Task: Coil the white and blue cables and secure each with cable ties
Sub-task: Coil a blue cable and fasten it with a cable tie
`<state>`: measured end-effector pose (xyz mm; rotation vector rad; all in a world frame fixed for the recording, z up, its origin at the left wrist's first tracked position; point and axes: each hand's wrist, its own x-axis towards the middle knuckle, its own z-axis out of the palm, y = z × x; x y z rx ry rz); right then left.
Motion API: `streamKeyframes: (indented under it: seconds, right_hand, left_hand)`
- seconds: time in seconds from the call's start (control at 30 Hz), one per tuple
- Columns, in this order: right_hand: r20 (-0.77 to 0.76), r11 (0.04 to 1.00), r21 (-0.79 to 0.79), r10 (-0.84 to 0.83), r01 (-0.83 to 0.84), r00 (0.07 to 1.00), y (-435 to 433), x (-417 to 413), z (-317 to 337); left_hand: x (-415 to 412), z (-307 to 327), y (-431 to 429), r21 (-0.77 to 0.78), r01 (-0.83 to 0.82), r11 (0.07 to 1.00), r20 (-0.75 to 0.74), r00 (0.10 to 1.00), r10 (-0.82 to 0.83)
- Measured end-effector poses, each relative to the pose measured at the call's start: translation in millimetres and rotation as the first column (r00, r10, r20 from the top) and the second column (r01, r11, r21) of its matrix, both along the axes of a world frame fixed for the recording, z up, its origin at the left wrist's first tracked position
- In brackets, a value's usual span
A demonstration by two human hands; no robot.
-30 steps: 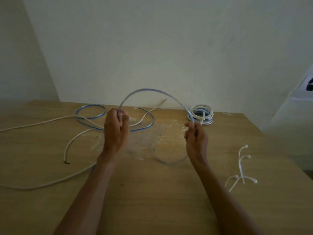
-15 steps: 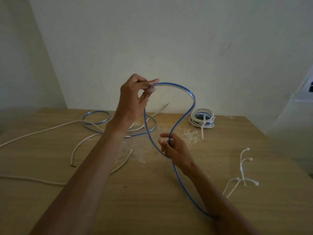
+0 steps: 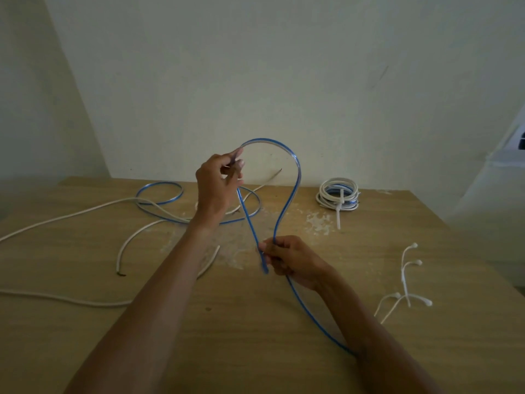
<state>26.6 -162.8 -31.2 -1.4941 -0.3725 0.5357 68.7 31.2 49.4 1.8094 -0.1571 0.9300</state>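
The thin blue plastic cable (image 3: 296,177) gets lost under the right forearm around 5 o'clock, and the loose white cable (image 3: 85,212) is cut off at 9. The blue loop, raised over the wooden table (image 3: 255,351), is pinched on top by the left hand (image 3: 217,189) and clamped at its crossing by the right hand (image 3: 295,261), which was looser a moment ago.

The wooden table (image 3: 255,351) bears loose white cable (image 3: 71,214), blue cable (image 3: 159,184) loops, one tied coil (image 3: 338,193) and spare cable ties (image 3: 404,280)

Left grip (image 3: 217,184), right grip (image 3: 294,261): bare human hands; both forearms slim, bare all way to bottom frame edge
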Motion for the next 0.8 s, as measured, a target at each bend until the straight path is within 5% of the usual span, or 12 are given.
streamKeyframes:
  seconds: [0.1,0.17,0.23,0.3,0.43,0.5,0.57,0.63,0.67,0.73,0.8]
  right_hand:
    - [-0.173,0.993,0.051,-0.100,0.110,0.980,-3.9,8.7,-1.9]
    - [-0.276,0.978,0.067,-0.174,0.200,0.945,-9.7,14.1,-3.1]
    - [-0.326,0.965,0.074,-0.217,0.253,0.920,-12.4,16.5,-2.6]
    - [-0.338,0.955,0.048,-0.259,0.292,0.905,-12.5,15.3,0.3]
    - [-0.280,0.937,-0.025,-0.340,0.347,0.898,-11.6,13.3,-1.3]
    - [-0.179,0.943,-0.081,-0.332,0.322,0.926,-10.4,9.3,-0.9]
    - [0.035,0.924,-0.145,-0.352,0.354,0.935,-8.5,6.7,-0.2]
    - [0.254,0.899,-0.105,-0.389,0.425,0.886,-9.4,5.4,4.4]
    - [0.316,0.901,-0.043,-0.399,0.433,0.861,-11.1,5.9,6.6]
    - [0.387,0.912,0.098,-0.403,0.397,0.829,-14.3,4.0,13.1]
    - [0.409,0.898,0.187,-0.439,0.398,0.800,-14.8,3.3,17.1]
  left_hand:
    - [-2.8,-20.4,0.4,0.112,-0.147,0.983,-0.114,0.980,0.160]
    - [-23.5,-39.0,-6.6,0.143,-0.169,0.975,0.007,0.985,0.170]
    - [-54.4,-55.6,-22.0,0.194,0.040,0.980,0.067,0.996,-0.054]
    - [-79.1,-66.0,-39.6,0.349,0.291,0.891,-0.058,0.955,-0.289]
    - [-75.4,-81.5,-65.0,0.616,0.271,0.740,-0.036,0.948,-0.317]
    - [-65.5,-78.6,-74.2,0.378,0.327,0.866,-0.036,0.940,-0.339]
    - [-54.7,-69.8,-76.6,-0.216,0.351,0.911,-0.054,0.928,-0.370]
    - [-40.5,-58.2,-60.4,-0.753,0.252,0.608,-0.026,0.912,-0.409]
    - [-35.5,-54.6,-46.9,-0.885,0.218,0.410,0.020,0.900,-0.436]
    - [-30.6,-56.7,-21.4,-0.968,0.217,0.126,0.131,0.864,-0.487]
    - [-30.0,-66.0,-6.6,-0.976,0.217,0.033,0.166,0.829,-0.534]
